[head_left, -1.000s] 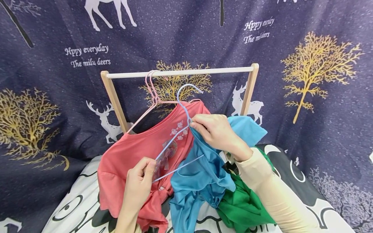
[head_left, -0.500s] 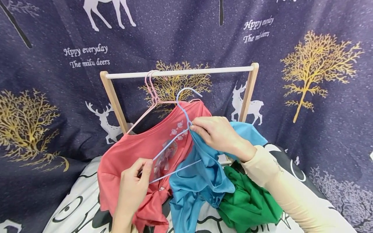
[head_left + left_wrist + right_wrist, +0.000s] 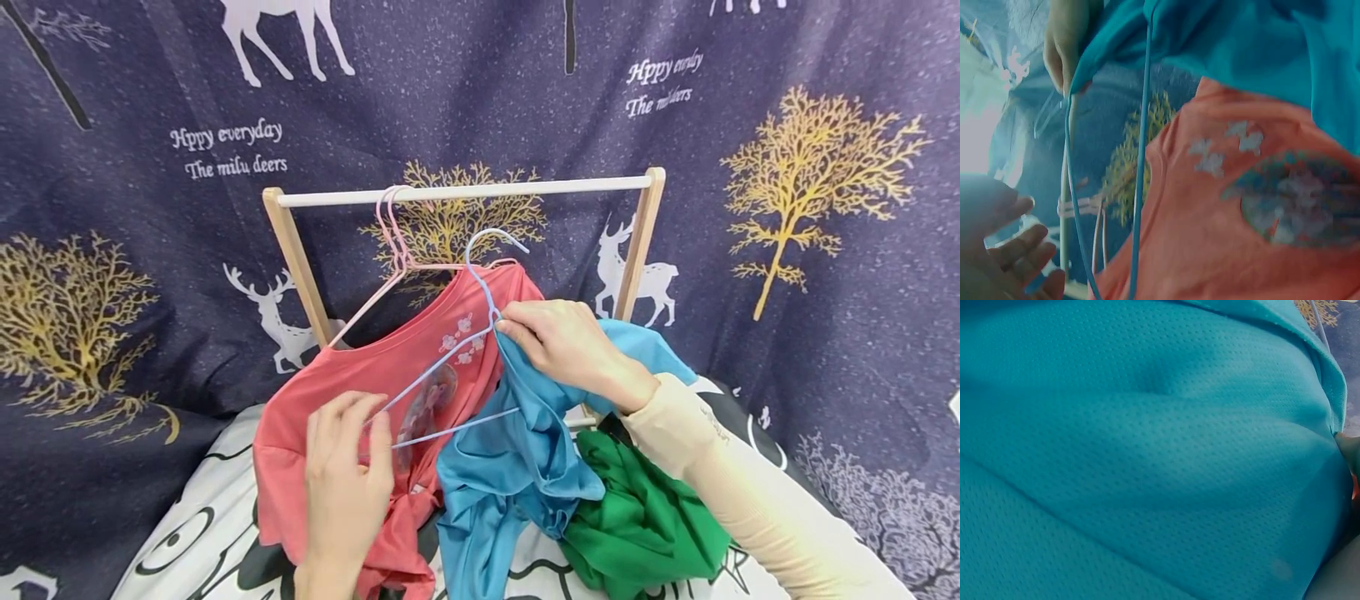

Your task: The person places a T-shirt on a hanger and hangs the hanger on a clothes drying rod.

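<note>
My right hand (image 3: 558, 346) pinches the neckline of a blue shirt (image 3: 517, 467) at the neck of a light-blue clothes hanger (image 3: 450, 360). One side of the hanger lies inside the shirt; its other arm and lower bar stick out to the left. At that bare end, my left hand (image 3: 345, 475) has its fingers loosely bent and spread. The left wrist view shows this hand (image 3: 997, 244) apart from the hanger's wires. Perforated blue cloth (image 3: 1147, 450) fills most of the right wrist view.
Behind stands a small rack with a white rail (image 3: 487, 190) and wooden posts. A coral-red top (image 3: 300, 433) hangs there on a pink hanger (image 3: 367, 307). To the right, a green garment (image 3: 645, 517) lies bunched on the patterned bedding (image 3: 187, 517). A printed dark curtain (image 3: 480, 100) forms the backdrop.
My left hand held the hanger's bare end and has now let go, its fingers spreading. The right hand, with shirt and hanger, has dropped slightly; the hook has shifted a little right.
</note>
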`<state>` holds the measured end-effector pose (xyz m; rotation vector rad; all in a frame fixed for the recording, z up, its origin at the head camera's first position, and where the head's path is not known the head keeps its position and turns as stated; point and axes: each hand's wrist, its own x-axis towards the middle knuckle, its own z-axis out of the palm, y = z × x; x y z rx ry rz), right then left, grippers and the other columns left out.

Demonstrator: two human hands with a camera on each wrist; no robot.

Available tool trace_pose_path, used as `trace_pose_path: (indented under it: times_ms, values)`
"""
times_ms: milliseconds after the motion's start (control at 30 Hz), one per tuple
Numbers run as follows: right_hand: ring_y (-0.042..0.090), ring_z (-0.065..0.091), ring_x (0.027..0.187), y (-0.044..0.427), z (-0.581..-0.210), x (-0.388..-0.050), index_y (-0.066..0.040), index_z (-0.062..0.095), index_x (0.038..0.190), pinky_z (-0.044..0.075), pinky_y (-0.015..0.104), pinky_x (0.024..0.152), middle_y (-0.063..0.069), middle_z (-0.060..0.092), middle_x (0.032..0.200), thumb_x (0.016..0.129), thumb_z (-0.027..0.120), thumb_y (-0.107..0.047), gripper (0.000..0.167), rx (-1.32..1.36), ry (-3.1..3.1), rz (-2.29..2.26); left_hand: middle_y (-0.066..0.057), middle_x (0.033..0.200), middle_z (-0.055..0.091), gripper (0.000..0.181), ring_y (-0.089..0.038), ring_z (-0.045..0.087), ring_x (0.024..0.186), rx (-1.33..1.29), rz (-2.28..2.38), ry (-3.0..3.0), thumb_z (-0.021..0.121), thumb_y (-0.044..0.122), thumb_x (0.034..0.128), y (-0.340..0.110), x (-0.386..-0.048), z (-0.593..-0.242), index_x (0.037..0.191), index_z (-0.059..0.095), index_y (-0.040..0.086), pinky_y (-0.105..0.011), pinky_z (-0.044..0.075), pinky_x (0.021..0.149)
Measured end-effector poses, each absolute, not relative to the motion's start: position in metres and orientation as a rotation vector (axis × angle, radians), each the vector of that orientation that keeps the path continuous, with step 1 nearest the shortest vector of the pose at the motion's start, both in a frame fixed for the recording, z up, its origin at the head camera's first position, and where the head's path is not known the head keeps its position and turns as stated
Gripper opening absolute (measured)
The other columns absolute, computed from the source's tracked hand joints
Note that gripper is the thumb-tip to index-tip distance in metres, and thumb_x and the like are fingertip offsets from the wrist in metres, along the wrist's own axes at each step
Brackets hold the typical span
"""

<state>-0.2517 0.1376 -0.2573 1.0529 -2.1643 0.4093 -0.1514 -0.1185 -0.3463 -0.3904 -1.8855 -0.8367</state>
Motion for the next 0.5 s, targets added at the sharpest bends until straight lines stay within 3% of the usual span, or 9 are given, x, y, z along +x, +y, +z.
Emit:
trace_pose_path:
  times_ms: [133,267,400,500]
  values:
    - [0.012,0.050,0.056,0.138,-0.258,-0.254,-0.019,0.060,0.084,0.041,0.034,0.051,-0.007,0.052,0.066,0.099,0.058,-0.025,0.017,1.047,-2.170,0.408,-0.001,0.102,0.067,0.017,-0.019,0.062,0.095,-0.628,-0.765,-2.025,0.066,0.009,0.0906,-0.097,-0.149,-0.354,0.107,0.071,0.011,-0.029,0.048,0.081]
    - [0.012,0.050,0.055,0.137,-0.258,-0.256,-0.019,0.059,0.083,0.041,0.033,0.052,-0.007,0.052,0.065,0.099,0.058,-0.025,0.017,1.048,-2.173,0.409,0.009,0.102,0.071,0.024,-0.006,0.067,0.089,-0.930,-0.652,-2.298,0.059,0.026,0.0991,-0.068,-0.149,-0.370,0.119,0.068,0.017,-0.030,0.054,0.075]
    - [0.011,0.050,0.055,0.136,-0.258,-0.257,-0.019,0.060,0.085,0.041,0.033,0.052,-0.008,0.052,0.066,0.100,0.057,-0.026,0.017,1.057,-2.182,0.413,0.013,0.084,0.067,0.030,-0.004,0.064,0.074,-1.079,-0.563,-2.438,0.049,0.033,0.1037,-0.043,-0.153,-0.390,0.128,0.062,0.020,-0.024,0.052,0.063]
    - [0.010,0.049,0.055,0.136,-0.258,-0.257,-0.019,0.060,0.085,0.041,0.032,0.053,-0.008,0.053,0.067,0.100,0.057,-0.026,0.017,1.062,-2.181,0.409,0.016,0.065,0.052,0.030,-0.002,0.057,0.059,-1.079,-0.505,-2.428,0.050,0.033,0.1033,-0.032,-0.156,-0.403,0.128,0.061,0.021,-0.019,0.044,0.051]
